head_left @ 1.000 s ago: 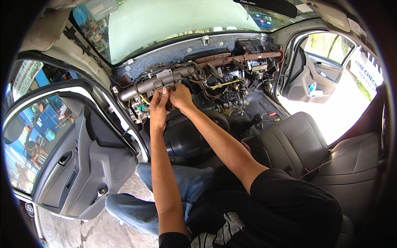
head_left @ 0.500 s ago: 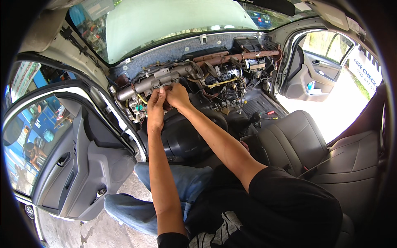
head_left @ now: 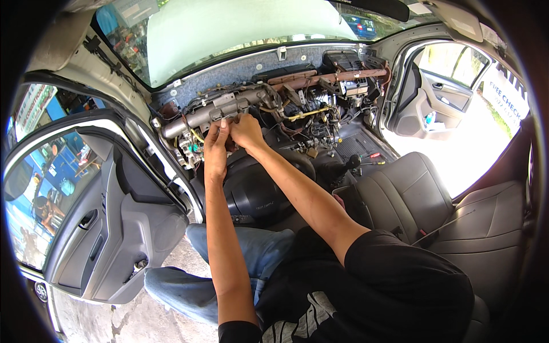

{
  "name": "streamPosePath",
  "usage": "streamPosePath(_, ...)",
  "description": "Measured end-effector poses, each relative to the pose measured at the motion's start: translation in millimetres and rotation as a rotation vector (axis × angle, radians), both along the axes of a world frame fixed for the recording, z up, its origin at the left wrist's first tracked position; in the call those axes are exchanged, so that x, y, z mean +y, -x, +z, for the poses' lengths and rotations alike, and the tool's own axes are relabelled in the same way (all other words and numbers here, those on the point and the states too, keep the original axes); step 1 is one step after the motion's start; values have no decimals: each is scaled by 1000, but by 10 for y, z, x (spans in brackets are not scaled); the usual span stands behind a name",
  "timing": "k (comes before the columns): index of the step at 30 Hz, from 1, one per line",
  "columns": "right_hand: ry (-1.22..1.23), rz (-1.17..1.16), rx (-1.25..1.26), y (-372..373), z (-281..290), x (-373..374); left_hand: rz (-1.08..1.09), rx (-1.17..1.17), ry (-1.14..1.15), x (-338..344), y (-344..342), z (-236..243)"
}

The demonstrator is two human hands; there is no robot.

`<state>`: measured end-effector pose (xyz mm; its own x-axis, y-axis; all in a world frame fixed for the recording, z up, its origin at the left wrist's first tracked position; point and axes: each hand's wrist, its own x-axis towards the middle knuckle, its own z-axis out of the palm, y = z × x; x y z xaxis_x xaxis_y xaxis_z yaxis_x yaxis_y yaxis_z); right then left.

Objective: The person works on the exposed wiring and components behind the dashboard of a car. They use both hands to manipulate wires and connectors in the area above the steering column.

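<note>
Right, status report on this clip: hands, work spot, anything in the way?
Left hand and right hand close together, grip hidden. Gray metal beam just beyond them. Black steering wheel below, nearer the body.

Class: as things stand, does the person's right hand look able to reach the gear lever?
Probably yes: the gear lever stands uncovered, right of the right forearm, and nothing visible seems to block the way, though the right hand would first have to leave its spot by the silver tube.
</note>
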<state>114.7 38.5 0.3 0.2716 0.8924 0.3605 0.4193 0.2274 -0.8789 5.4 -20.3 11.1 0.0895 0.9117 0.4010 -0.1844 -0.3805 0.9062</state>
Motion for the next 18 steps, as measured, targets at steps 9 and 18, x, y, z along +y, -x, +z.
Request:
streamPosePath(9, 25, 37, 52, -3, 49, -62, -1, 7, -15, -16, -2, 3)
streamPosePath(18, 11, 49, 75, -14, 53, -92, 0, 27, -18, -30, 3, 18)
